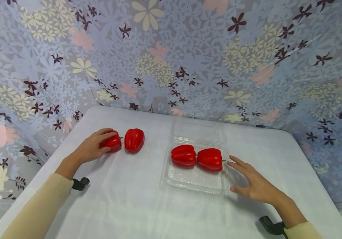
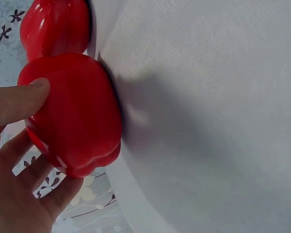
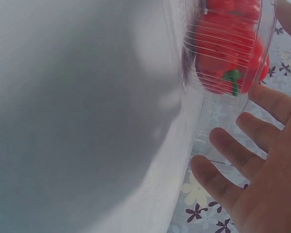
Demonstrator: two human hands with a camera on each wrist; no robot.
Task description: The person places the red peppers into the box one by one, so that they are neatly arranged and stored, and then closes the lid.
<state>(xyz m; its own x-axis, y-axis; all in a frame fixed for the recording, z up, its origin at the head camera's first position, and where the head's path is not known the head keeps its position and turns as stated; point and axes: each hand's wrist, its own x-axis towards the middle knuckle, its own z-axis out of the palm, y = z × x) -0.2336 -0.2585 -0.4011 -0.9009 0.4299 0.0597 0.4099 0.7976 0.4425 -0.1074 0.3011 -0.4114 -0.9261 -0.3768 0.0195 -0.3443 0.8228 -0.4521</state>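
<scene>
Gripping Red Near the Far-Left Corner, Spreading Wide Beside Clear Plastic

And straight to the far-left corner of the table [image 1: 135,205], draped in white, finely woven cloth [image 2: 218,63]: clasping a red pepper [image 1: 114,143] with the left hand [image 1: 90,146], with thumb pressed on one flank and fingers curled against the other. Glossy, smooth and plump, swelling into blunt lobes at one end. Just beside it, farther in from the left edge, on to a second red pepper [image 1: 134,140], equally shiny, creased lengthwise between rounded ribs.

Now across the table, right of the middle and towards the far edge, to a container [image 1: 191,179] of clear, thin plastic, ribbed along its walls, with a see-through lid [image 1: 196,131] laid back towards the far edge. Holding two peppers inside: a left pepper [image 1: 183,156] and a right pepper [image 1: 210,160], both lying on their sides in a row, both pointing green stems towards the table's right edge.

And over to the right hand [image 1: 252,181]: spread, with fingers and thumb well apart, hovering by the container's right wall. Touching the plastic or just short of it? Impossible to tell.
</scene>
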